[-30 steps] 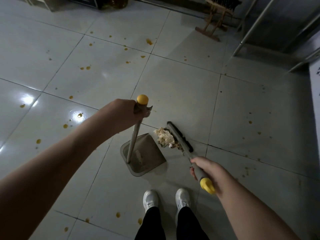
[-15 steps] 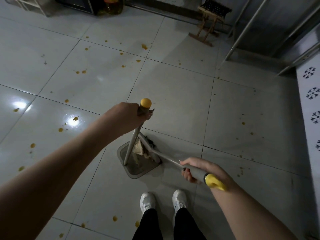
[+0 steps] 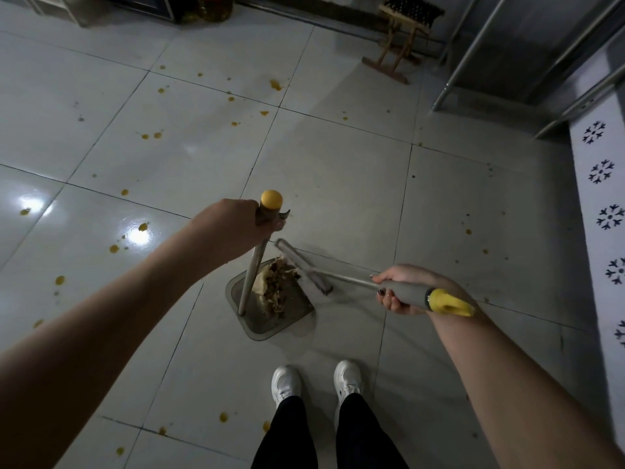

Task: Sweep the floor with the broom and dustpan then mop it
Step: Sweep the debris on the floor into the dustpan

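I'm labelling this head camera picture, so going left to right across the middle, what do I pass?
Glare → left hand → broom head → right hand → patterned wall. The dustpan overlaps the hand and broom, so it is left out.

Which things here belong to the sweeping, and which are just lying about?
In use: broom, dustpan, swept-up debris in it, yellow floor spots, left hand, right hand.
Lying about: wooden stool, metal rack legs, yellowish container.

Fingers of the left hand [image 3: 230, 228] are hidden behind the grey dustpan handle [image 3: 254, 269]; amber plastic bottles [image 3: 211, 10] are cut by the top edge.
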### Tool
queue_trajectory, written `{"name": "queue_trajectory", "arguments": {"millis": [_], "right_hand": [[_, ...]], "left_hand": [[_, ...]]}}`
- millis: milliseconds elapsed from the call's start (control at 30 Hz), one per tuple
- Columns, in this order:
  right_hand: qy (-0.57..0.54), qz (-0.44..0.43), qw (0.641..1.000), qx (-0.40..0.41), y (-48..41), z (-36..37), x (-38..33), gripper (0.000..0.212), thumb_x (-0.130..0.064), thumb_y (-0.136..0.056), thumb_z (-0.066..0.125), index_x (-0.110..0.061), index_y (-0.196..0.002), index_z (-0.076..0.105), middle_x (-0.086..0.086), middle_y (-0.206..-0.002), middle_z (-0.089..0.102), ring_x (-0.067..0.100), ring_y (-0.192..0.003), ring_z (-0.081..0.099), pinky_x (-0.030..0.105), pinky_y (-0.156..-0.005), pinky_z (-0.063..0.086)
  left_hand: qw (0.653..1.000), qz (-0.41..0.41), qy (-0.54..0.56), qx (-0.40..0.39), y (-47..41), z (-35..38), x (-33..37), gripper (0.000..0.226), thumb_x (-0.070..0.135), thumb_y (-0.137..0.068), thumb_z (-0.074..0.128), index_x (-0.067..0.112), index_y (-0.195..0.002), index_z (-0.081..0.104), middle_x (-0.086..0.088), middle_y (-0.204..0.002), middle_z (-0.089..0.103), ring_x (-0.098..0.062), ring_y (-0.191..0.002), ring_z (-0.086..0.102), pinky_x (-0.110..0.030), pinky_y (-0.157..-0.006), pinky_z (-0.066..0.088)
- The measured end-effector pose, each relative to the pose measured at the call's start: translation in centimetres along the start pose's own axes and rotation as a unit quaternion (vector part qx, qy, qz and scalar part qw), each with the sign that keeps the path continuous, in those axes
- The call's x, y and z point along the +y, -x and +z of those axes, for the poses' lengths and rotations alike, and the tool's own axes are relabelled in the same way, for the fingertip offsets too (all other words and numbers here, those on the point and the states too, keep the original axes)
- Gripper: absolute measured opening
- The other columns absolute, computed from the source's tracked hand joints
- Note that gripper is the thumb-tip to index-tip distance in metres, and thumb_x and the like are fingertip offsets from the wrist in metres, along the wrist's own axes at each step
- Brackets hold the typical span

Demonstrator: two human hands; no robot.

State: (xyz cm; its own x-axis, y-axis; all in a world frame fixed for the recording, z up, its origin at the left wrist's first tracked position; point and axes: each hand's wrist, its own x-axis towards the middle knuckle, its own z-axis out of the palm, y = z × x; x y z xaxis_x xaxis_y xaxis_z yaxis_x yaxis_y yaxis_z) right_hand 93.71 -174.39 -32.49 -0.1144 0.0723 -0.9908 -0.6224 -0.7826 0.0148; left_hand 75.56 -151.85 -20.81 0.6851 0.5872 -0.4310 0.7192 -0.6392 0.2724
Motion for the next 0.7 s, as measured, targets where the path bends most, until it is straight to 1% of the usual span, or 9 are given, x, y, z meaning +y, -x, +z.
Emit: {"name": "queue_trajectory", "arguments": {"millis": [100,167,267,300,400,500,567,633,700], "right_hand": [[0.023,-0.032,0.998,0.039,-1.6,1.2,-0.7,0.046,-0.031,-0.1,0.038,-0.003,-0.064,0.046,0.001,-0.035,0.044,0.009,-0.022,0.042,0.01,-0.027,0.034],[0.023,-0.069,0.996,0.05,-2.9,2.3,-0.4,0.037,-0.028,-0.099,0.04,-0.006,-0.07,0.042,0.001,-0.035,0.045,0.01,-0.023,0.043,0.009,-0.029,0.034],[-0.056,-0.177,0.981,0.06,-5.4,3.6,1.4,0.012,-0.016,-0.088,0.057,-0.006,-0.081,0.053,0.005,-0.054,0.058,0.01,-0.039,0.056,0.015,-0.036,0.043],[-0.07,-0.193,0.977,0.054,-5.9,4.3,2.1,0.009,-0.015,-0.086,0.059,-0.007,-0.085,0.056,0.006,-0.061,0.06,0.01,-0.044,0.059,0.016,-0.039,0.044],[-0.08,-0.13,0.988,0.022,-6.9,6.4,2.8,0.011,-0.019,-0.09,0.055,-0.008,-0.087,0.051,0.005,-0.062,0.055,0.009,-0.037,0.055,0.015,-0.035,0.042],[-0.071,-0.017,0.996,-0.049,-5.3,7.0,1.4,0.028,-0.025,-0.097,0.044,-0.008,-0.075,0.043,0.004,-0.047,0.048,0.009,-0.028,0.047,0.012,-0.029,0.038],[-0.051,0.014,0.995,-0.081,-3.5,6.0,0.0,0.044,-0.028,-0.099,0.039,-0.005,-0.063,0.047,0.003,-0.042,0.046,0.009,-0.027,0.045,0.012,-0.027,0.036],[-0.052,0.019,0.996,-0.075,-1.7,4.6,-1.6,0.055,-0.027,-0.098,0.039,-0.002,-0.05,0.051,0.002,-0.042,0.045,0.008,-0.026,0.044,0.013,-0.025,0.034],[-0.037,0.008,0.999,-0.035,-0.2,3.6,-3.0,0.046,-0.026,-0.098,0.041,-0.003,-0.059,0.048,0.003,-0.041,0.045,0.007,-0.025,0.042,0.012,-0.024,0.031]], "left_hand": [[1.0,0.011,-0.003,-0.001,0.2,0.2,0.0,0.046,0.057,-0.089,0.042,0.015,-0.088,0.06,0.0,-0.059,0.052,-0.011,-0.05,0.047,-0.022,-0.047,0.042],[1.0,0.014,-0.008,-0.001,0.3,0.2,0.1,0.047,0.057,-0.089,0.041,0.014,-0.088,0.06,0.0,-0.059,0.051,-0.01,-0.049,0.047,-0.022,-0.046,0.041],[0.999,0.017,-0.032,0.004,0.5,0.3,-0.2,0.049,0.059,-0.089,0.039,0.015,-0.09,0.06,0.001,-0.059,0.051,-0.009,-0.049,0.047,-0.02,-0.044,0.039],[0.999,0.016,-0.036,0.006,0.6,0.3,-0.6,0.049,0.06,-0.089,0.038,0.015,-0.09,0.059,0.001,-0.059,0.052,-0.009,-0.049,0.048,-0.02,-0.043,0.039],[0.999,0.006,-0.032,0.011,0.8,0.3,-1.6,0.047,0.059,-0.089,0.039,0.016,-0.089,0.059,0.001,-0.058,0.051,-0.009,-0.047,0.047,-0.019,-0.04,0.038],[1.0,-0.002,-0.02,0.009,0.8,0.0,-2.1,0.045,0.057,-0.089,0.041,0.016,-0.089,0.059,0.002,-0.057,0.05,-0.008,-0.045,0.045,-0.019,-0.039,0.034],[1.0,0.008,-0.019,0.001,0.8,-0.1,-2.1,0.043,0.055,-0.09,0.041,0.016,-0.089,0.059,0.002,-0.057,0.05,-0.007,-0.046,0.045,-0.017,-0.039,0.032],[1.0,0.014,-0.019,-0.003,0.7,-0.2,-2.0,0.044,0.055,-0.091,0.04,0.015,-0.087,0.058,0.003,-0.056,0.05,-0.006,-0.046,0.045,-0.017,-0.039,0.031],[1.0,0.012,-0.019,-0.01,0.6,-0.3,-2.0,0.047,0.057,-0.09,0.04,0.014,-0.087,0.058,0.001,-0.057,0.051,-0.008,-0.047,0.046,-0.018,-0.039,0.034]]}}
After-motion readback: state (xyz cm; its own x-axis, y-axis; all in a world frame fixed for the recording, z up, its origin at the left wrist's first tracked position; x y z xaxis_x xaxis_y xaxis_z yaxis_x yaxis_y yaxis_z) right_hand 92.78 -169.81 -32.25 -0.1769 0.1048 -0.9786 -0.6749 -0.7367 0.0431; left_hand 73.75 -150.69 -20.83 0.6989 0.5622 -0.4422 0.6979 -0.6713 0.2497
